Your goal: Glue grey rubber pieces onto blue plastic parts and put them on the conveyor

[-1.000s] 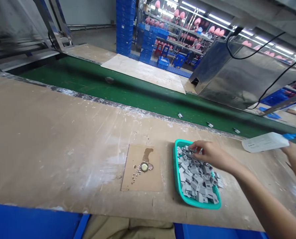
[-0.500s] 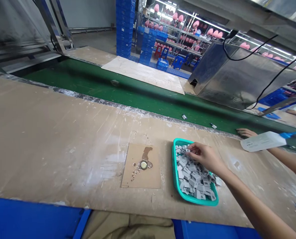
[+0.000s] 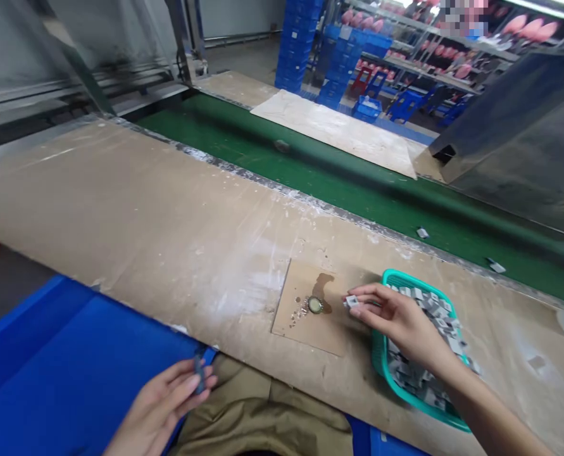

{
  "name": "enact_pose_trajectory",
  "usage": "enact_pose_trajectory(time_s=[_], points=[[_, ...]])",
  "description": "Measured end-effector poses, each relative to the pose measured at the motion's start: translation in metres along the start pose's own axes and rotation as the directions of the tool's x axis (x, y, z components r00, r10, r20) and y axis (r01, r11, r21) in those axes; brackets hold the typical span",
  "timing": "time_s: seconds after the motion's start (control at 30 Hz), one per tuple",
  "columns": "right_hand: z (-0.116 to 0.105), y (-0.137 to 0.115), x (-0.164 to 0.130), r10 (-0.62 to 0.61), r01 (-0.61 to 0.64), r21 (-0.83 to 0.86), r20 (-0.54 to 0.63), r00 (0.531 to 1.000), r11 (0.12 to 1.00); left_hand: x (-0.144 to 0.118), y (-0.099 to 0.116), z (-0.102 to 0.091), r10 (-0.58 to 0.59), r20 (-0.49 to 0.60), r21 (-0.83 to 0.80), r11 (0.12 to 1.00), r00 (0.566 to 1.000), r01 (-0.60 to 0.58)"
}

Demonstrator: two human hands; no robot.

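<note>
My right hand (image 3: 400, 323) pinches a small light-grey plastic block (image 3: 352, 301) between thumb and fingers, left of the turquoise basket (image 3: 380, 360). Many similar grey blocks (image 3: 436, 310) fill this basket, partly hidden by my hand and forearm. Just left of the held block, a square of cardboard (image 3: 286, 316) bears a small round cap (image 3: 315, 304), with a wet brown stain and droplets around it. My left hand (image 3: 162, 402), palm turned up over the table's near edge, grips a small dark blue-grey piece (image 3: 199, 373); its exact kind is unclear.
Beyond the table (image 3: 120, 202) runs a green conveyor belt (image 3: 244, 145) with two small pieces on it, one of them a grey piece (image 3: 422, 232). A metal housing (image 3: 523, 145) stands over the far side. Blue bins (image 3: 134, 373) sit below the near edge.
My right hand has come out of the basket to the left with a grey block. My left hand has entered at lower left holding a dark piece. The view has swung left.
</note>
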State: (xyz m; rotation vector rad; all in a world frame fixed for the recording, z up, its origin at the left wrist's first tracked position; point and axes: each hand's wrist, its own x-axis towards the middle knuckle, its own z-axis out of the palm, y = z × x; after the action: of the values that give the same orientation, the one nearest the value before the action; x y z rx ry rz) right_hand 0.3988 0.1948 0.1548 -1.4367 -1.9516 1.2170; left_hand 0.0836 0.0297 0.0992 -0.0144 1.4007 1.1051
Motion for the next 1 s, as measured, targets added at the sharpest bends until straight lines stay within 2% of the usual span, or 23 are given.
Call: enact_pose_trajectory(time_s=[0.1,0.17,0.23,0.33,0.47,0.6,0.7,0.83,1.0], points=[[0.02,-0.002,0.011,-0.203,0.212,-0.274,0.062,0.977,0.938,-0.001,-0.004,0.04,0.056,0.177,-0.081,0.996,0.983,-0.042],[0.029,0.0,0.017,-0.289,0.305,-0.363,0.1,0.952,0.88,-0.004,-0.008,0.061,0.093,0.254,-0.128,0.99,0.963,-0.062],[0.034,0.004,0.02,-0.32,0.345,-0.4,0.13,0.939,0.849,-0.007,-0.013,0.073,0.122,0.283,-0.138,0.987,0.951,-0.085],[0.039,0.009,0.023,-0.329,0.366,-0.422,0.161,0.931,0.829,-0.007,-0.018,0.081,0.128,0.312,-0.097,0.99,0.942,-0.102],[0.038,0.002,0.019,-0.291,0.304,-0.381,0.093,0.952,0.873,0.006,-0.022,0.09,0.155,0.318,-0.071,0.988,0.935,-0.14],[0.032,-0.023,0.004,-0.058,0.063,-0.122,0.046,0.997,0.991,0.013,-0.026,0.111,0.199,0.315,-0.123,0.978,0.928,-0.168],[0.029,-0.04,-0.008,0.086,-0.09,0.061,0.056,0.995,0.994,0.01,-0.028,0.128,0.225,0.337,-0.143,0.972,0.914,-0.186],[0.031,-0.05,-0.018,0.089,-0.093,0.121,0.037,0.995,0.988,0.0,-0.026,0.139,0.249,0.367,-0.164,0.966,0.896,-0.201],[0.035,-0.054,-0.021,0.006,-0.008,0.041,0.065,0.998,0.999,0.0,-0.021,0.143,0.38,0.416,-0.107,0.923,0.826,-0.371]])
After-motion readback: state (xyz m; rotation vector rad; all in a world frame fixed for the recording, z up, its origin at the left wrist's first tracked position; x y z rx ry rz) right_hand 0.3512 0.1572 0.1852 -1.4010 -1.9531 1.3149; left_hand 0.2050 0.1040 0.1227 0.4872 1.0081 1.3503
